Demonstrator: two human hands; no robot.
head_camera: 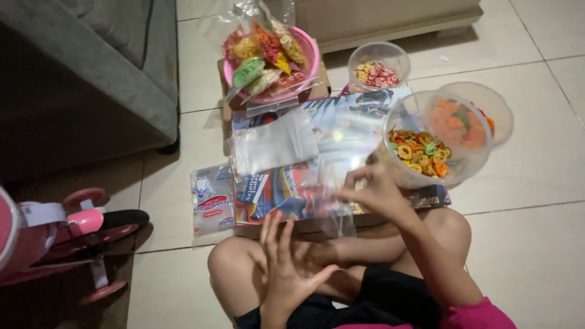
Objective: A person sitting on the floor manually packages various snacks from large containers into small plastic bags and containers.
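Observation:
I sit cross-legged on a tiled floor. My right hand (375,190) pinches the top of a small clear plastic bag (334,195) that hangs over a colourful board (286,183) in front of my knees. My left hand (286,265) is lower, over my lap, fingers spread, holding nothing. Just right of my right hand stands a clear round tub (436,137) with yellow, orange and green ring-shaped snacks. A stack of empty clear bags (271,141) lies on the board to the left.
A pink bowl (271,58) piled with filled snack bags stands at the back. A small clear tub (376,67) holds red and white pieces; another clear tub (481,113) holds orange ones. A grey sofa (91,73) is left, a pink ride-on toy (67,237) lower left.

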